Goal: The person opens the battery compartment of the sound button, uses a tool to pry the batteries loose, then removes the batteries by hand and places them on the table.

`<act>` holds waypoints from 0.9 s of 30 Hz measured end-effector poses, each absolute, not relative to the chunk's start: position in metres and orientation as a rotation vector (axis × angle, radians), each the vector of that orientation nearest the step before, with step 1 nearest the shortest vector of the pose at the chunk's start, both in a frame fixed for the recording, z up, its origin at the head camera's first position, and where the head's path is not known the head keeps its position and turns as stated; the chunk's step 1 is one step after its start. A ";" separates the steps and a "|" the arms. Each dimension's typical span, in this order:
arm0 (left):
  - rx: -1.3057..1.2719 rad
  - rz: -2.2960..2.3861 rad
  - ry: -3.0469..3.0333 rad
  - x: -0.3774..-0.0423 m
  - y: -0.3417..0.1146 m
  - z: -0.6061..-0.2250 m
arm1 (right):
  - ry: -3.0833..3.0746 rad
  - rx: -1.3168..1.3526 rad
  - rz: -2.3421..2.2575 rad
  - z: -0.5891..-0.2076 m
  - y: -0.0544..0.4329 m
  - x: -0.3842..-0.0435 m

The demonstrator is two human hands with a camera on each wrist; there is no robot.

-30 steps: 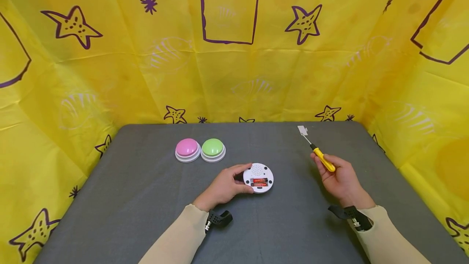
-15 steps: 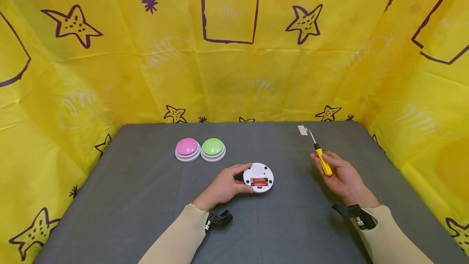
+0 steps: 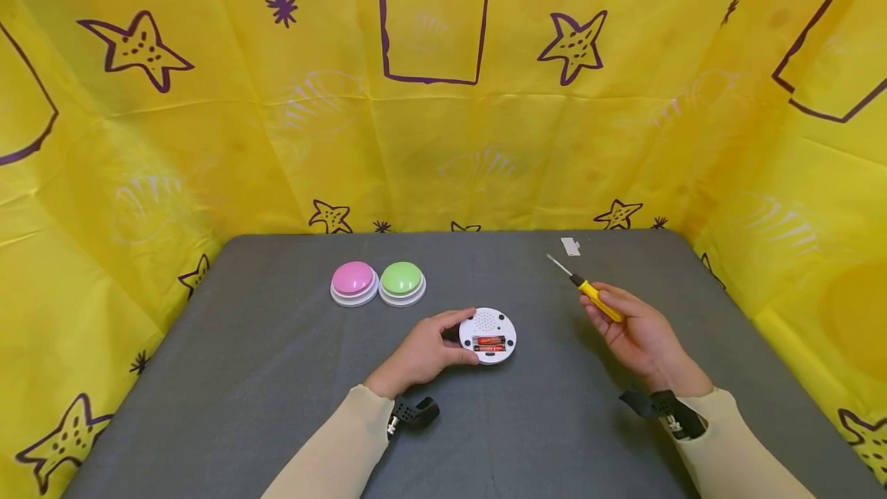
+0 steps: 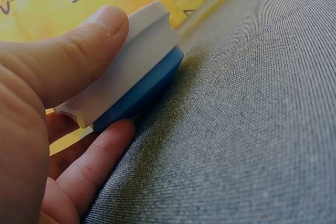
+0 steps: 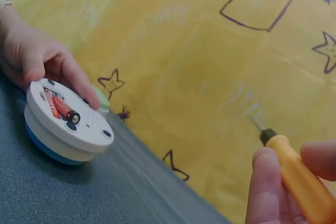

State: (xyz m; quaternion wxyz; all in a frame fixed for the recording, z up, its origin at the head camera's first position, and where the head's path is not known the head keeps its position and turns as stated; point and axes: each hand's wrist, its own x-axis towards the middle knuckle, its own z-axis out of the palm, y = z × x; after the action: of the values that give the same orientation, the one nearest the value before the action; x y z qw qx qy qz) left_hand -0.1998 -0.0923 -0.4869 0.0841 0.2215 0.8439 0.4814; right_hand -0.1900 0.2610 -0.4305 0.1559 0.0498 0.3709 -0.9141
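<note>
The left hand pinches the round white-and-blue plastic button, blue side down at the grey cloth-covered desk; the right hand's fingers pinch the yellow-handled metal screwdriver. Best brace the button firmly, tip clear of the red cylindrical batteries.

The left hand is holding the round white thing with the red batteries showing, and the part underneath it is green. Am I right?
Almost! The part underneath is blue, not green; the left wrist view shows it. The rest is right: the left hand is holding the round white thing, with the red batteries showing.
</note>
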 end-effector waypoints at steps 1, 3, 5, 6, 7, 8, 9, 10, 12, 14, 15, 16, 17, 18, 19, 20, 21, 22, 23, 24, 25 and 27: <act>0.662 1.437 2.519 -0.200 -0.092 -0.487 | 1.076 0.135 -2.615 -0.430 0.260 -0.189; 0.666 1.439 2.521 -0.201 -0.093 -0.487 | 1.106 0.110 -2.604 -0.429 0.258 -0.188; 0.669 1.437 2.520 -0.201 -0.093 -0.488 | 1.126 0.067 -2.589 -0.429 0.257 -0.187; 0.670 1.435 2.521 -0.201 -0.093 -0.488 | 1.134 0.041 -2.581 -0.429 0.256 -0.186; 0.670 1.434 2.521 -0.201 -0.093 -0.488 | 1.133 0.013 -2.576 -0.430 0.255 -0.186; 0.671 1.434 2.521 -0.201 -0.093 -0.488 | 1.133 -0.015 -2.574 -0.431 0.254 -0.185; 0.670 1.433 2.521 -0.201 -0.093 -0.488 | 1.138 -0.045 -2.573 -0.431 0.253 -0.185; 0.671 1.434 2.520 -0.201 -0.093 -0.488 | 1.146 -0.072 -2.573 -0.432 0.253 -0.185; 0.671 1.436 2.518 -0.201 -0.093 -0.488 | 1.172 -0.106 -2.576 -0.432 0.250 -0.184; 0.672 1.436 2.516 -0.201 -0.093 -0.488 | 1.234 -0.114 -2.564 -0.432 0.248 -0.183; 0.672 1.436 2.515 -0.201 -0.093 -0.488 | 1.277 -0.103 -2.550 -0.433 0.247 -0.182; 0.672 1.436 2.515 -0.201 -0.093 -0.488 | 1.330 -0.089 -2.530 -0.433 0.245 -0.181; 0.673 1.434 2.516 -0.201 -0.093 -0.488 | 1.390 -0.076 -2.503 -0.432 0.244 -0.180; 0.674 1.434 2.516 -0.201 -0.093 -0.488 | 1.454 -0.065 -2.469 -0.433 0.242 -0.179; 0.674 1.434 2.516 -0.201 -0.093 -0.488 | 1.520 -0.056 -2.430 -0.433 0.240 -0.178; 0.674 1.433 2.518 -0.201 -0.093 -0.488 | 1.579 -0.046 -2.393 -0.433 0.237 -0.177; 0.673 1.433 2.519 -0.201 -0.093 -0.488 | 1.637 -0.041 -2.356 -0.433 0.235 -0.177; 0.671 1.433 2.520 -0.201 -0.093 -0.488 | 1.689 -0.035 -2.324 -0.433 0.233 -0.176; 0.670 1.433 2.521 -0.201 -0.093 -0.488 | 1.735 -0.032 -2.290 -0.433 0.231 -0.176; 0.668 1.433 2.519 -0.201 -0.093 -0.488 | 1.774 -0.025 -2.264 -0.434 0.229 -0.175; 0.663 1.432 2.518 -0.201 -0.094 -0.488 | 1.803 -0.021 -2.240 -0.434 0.227 -0.175; 0.661 1.428 2.516 -0.201 -0.094 -0.488 | 1.849 -0.016 -2.201 -0.434 0.225 -0.174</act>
State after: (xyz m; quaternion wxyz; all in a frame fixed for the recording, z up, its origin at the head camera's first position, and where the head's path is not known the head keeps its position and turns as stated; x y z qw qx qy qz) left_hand -0.2007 -0.0935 -0.4880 0.0869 0.2219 0.8446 0.4795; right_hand -0.1738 0.2251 -0.4341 0.1331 -0.0054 0.6375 -0.7588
